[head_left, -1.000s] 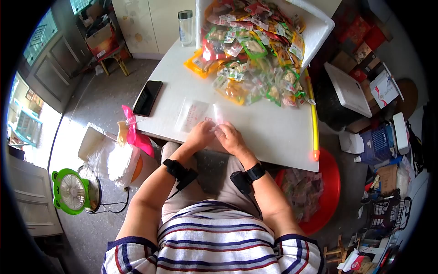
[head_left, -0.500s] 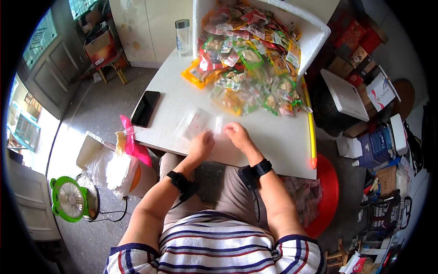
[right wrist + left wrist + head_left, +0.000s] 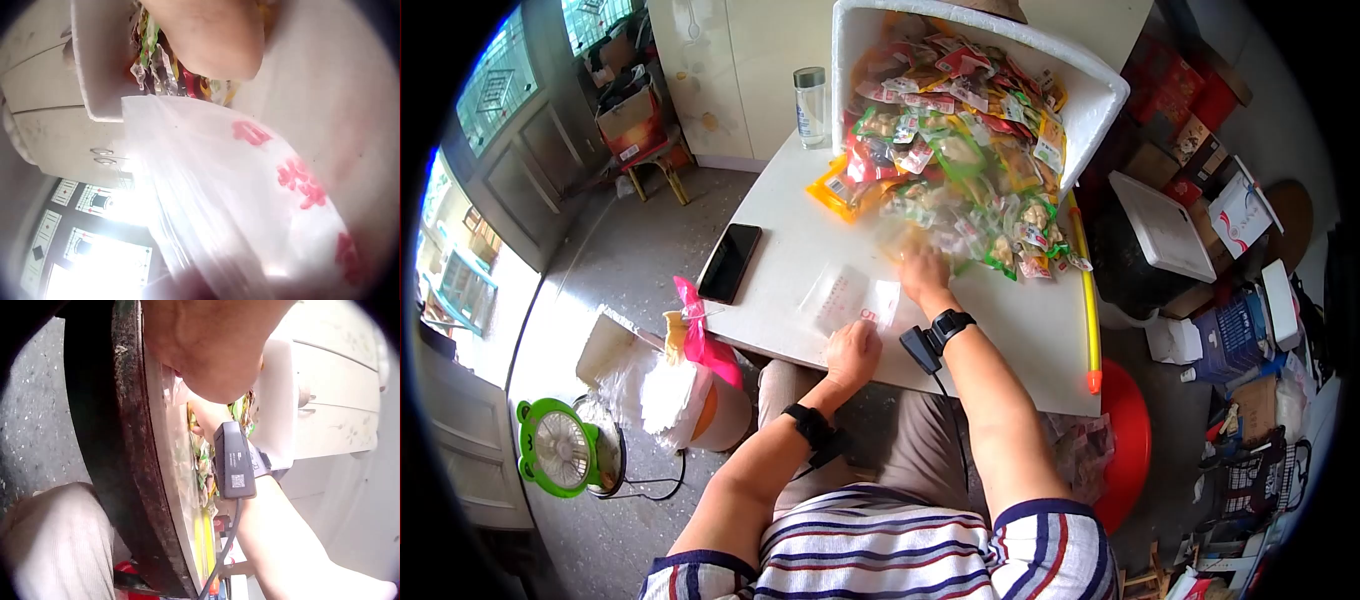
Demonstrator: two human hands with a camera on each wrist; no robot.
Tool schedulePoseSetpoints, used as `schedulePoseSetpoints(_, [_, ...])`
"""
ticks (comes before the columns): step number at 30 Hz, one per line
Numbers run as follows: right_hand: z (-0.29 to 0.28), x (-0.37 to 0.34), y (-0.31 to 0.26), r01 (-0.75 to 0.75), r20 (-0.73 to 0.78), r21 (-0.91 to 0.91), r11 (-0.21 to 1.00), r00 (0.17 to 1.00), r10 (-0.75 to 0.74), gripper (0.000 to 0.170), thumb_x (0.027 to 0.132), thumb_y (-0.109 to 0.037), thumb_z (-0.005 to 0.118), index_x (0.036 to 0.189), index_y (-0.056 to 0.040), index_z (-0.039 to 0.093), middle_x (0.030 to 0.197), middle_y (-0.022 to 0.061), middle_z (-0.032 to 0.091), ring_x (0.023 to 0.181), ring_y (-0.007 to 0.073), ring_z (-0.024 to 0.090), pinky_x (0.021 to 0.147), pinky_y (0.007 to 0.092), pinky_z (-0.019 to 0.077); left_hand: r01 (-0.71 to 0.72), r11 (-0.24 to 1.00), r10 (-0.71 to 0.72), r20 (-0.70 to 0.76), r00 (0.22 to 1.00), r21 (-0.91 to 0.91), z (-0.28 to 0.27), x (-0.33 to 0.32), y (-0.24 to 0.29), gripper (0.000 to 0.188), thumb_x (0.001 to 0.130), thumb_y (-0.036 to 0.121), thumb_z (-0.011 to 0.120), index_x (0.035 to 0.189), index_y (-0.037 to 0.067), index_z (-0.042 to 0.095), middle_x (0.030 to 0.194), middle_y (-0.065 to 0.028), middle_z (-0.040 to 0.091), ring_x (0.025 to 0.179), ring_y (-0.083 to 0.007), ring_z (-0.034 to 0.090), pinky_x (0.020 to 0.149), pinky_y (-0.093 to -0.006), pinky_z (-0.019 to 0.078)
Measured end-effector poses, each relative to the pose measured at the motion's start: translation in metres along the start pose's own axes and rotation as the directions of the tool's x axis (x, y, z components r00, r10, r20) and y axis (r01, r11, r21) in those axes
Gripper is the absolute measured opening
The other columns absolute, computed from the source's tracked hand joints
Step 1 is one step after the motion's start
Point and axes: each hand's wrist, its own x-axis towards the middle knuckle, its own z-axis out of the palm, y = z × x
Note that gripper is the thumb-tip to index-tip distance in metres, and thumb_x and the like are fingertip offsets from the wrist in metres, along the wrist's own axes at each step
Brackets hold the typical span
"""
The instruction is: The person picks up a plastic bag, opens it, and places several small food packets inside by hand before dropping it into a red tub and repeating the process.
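Note:
At the table's near edge, my left hand (image 3: 855, 355) pinches the lower edge of a clear plastic bag (image 3: 832, 295) with red print. The bag stands up large in the right wrist view, where its red lettering (image 3: 303, 182) is blurred. My right hand (image 3: 925, 272) reaches forward to the near side of a heap of small snack packets (image 3: 960, 150). Its fingertips are at a blurred yellowish packet (image 3: 900, 238); I cannot tell whether they grip it. In the left wrist view the right forearm (image 3: 275, 531) stretches past the left hand (image 3: 212, 344).
The packets spill from a tipped white foam box (image 3: 1100, 120). A glass bottle (image 3: 810, 108) and a black phone (image 3: 730, 262) lie along the left side, a yellow stick (image 3: 1087, 300) along the right. Below stand a red basin (image 3: 1135, 460) and a bin with plastic bags (image 3: 670, 390).
Both hands were together at the bag. My right hand has let go of it and moved forward to the packets, while my left hand keeps its hold on the bag.

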Motion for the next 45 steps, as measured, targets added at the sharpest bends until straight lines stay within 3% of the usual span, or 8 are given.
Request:
schedulePoseSetpoints(11, [-0.096, -0.077, 0.020, 0.135, 0.333, 0.200, 0.970, 0.922, -0.197, 0.021, 0.069, -0.023, 0.052, 0.073, -0.0027, 0.054, 0.067, 0.0163, 0.056, 0.068, 0.0329, 0.054, 0.063, 0.0412, 0.0432, 0.001, 0.998, -0.002, 0.014, 1.000, 0.060, 0.001, 0.000, 0.001, 0.005, 0.069, 0.010, 0.048, 0.069, 0.005, 0.050, 0.062, -0.0140, 0.053, 0.061, -0.0336, 0.051, 0.055, -0.0425, 0.0387])
schedulePoseSetpoints(14, [-0.121, -0.094, 0.030, -0.035, 0.567, 0.139, 0.990, 0.822, -0.051, 0.028, 0.067, -0.026, 0.056, 0.079, -0.0009, 0.053, 0.076, 0.0175, 0.056, 0.074, 0.0327, 0.054, 0.066, 0.0398, 0.0432, 0.017, 0.997, -0.016, -0.005, 1.000, 0.076, 0.003, 0.000, 0.001, 0.005, 0.070, 0.011, 0.047, 0.068, 0.008, 0.049, 0.061, -0.0124, 0.053, 0.061, -0.0322, 0.050, 0.055, -0.0426, 0.0365])
schedulePoseSetpoints(17, [-0.125, -0.102, 0.039, -0.088, 0.290, 0.185, 0.979, 0.956, 0.031, 0.032, 0.065, -0.025, 0.057, 0.086, -0.0010, 0.048, 0.078, 0.0190, 0.055, 0.074, 0.0335, 0.054, 0.066, 0.0398, 0.0444, 0.010, 0.996, -0.011, 0.008, 1.000, 0.089, 0.003, 0.002, 0.003, 0.005, 0.071, 0.011, 0.047, 0.067, 0.008, 0.048, 0.060, -0.0120, 0.052, 0.060, -0.0321, 0.050, 0.055, -0.0426, 0.0362])
schedulePoseSetpoints(25, [-0.120, -0.101, 0.029, -0.387, 0.586, 0.211, 0.898, 0.785, 0.200, 0.058, 0.058, -0.037, 0.065, 0.097, 0.0003, 0.043, 0.091, 0.0231, 0.053, 0.084, 0.0334, 0.053, 0.074, 0.0376, 0.0426, -0.029, 0.990, 0.029, 0.004, 1.000, 0.136, 0.004, 0.000, 0.001, 0.006, 0.072, 0.012, 0.046, 0.068, 0.009, 0.048, 0.061, -0.0113, 0.052, 0.059, -0.0323, 0.049, 0.053, -0.0443, 0.0354])
schedulePoseSetpoints(29, [-0.071, -0.128, 0.056, -0.661, 0.586, 0.625, 0.415, 0.749, 0.309, 0.042, 0.065, -0.019, 0.061, 0.094, 0.0048, 0.044, 0.082, 0.0133, 0.057, 0.070, 0.0207, 0.056, 0.059, 0.0284, 0.0448, 0.020, 0.982, -0.040, 0.106, 0.994, 0.186, 0.004, 0.001, 0.004, 0.009, 0.070, 0.015, 0.044, 0.072, 0.009, 0.050, 0.066, -0.0109, 0.055, 0.066, -0.0311, 0.051, 0.059, -0.0433, 0.0370])
schedulePoseSetpoints(34, [-0.114, -0.135, 0.033, -0.754, 0.756, 0.654, -0.062, 0.648, 0.098, 0.021, 0.071, -0.009, 0.052, 0.091, -0.0023, 0.049, 0.074, 0.0021, 0.054, 0.054, 0.0067, 0.048, 0.044, 0.0189, 0.0379, 0.030, 0.952, -0.129, 0.308, 0.943, 0.304, -0.002, 0.004, 0.021, 0.016, 0.067, 0.019, 0.043, 0.075, 0.009, 0.053, 0.074, -0.0106, 0.057, 0.075, -0.0283, 0.053, 0.067, -0.0408, 0.0374])
schedulePoseSetpoints(41, [-0.134, -0.156, 0.025, -0.524, 0.555, 0.831, -0.186, 0.756, 0.348, 0.022, 0.073, -0.009, 0.052, 0.096, -0.0072, 0.049, 0.083, -0.0001, 0.054, 0.061, 0.0055, 0.050, 0.042, 0.0160, 0.0384, 0.033, 0.935, -0.170, 0.365, 0.915, 0.353, -0.003, 0.000, 0.037, 0.015, 0.068, 0.020, 0.046, 0.077, 0.009, 0.052, 0.074, -0.0122, 0.057, 0.073, -0.0291, 0.053, 0.068, -0.0404, 0.0381])
schedulePoseSetpoints(45, [-0.126, -0.159, 0.034, -0.479, 0.343, 0.775, 0.413, 0.867, 0.362, 0.014, 0.072, -0.003, 0.051, 0.086, -0.0052, 0.051, 0.081, 0.0018, 0.054, 0.067, 0.0098, 0.051, 0.050, 0.0210, 0.0432, 0.026, 0.923, -0.182, 0.377, 0.908, 0.384, -0.001, 0.000, 0.037, 0.025, 0.069, 0.018, 0.045, 0.092, 0.011, 0.051, 0.075, -0.0121, 0.057, 0.073, -0.0282, 0.054, 0.068, -0.0399, 0.0381])
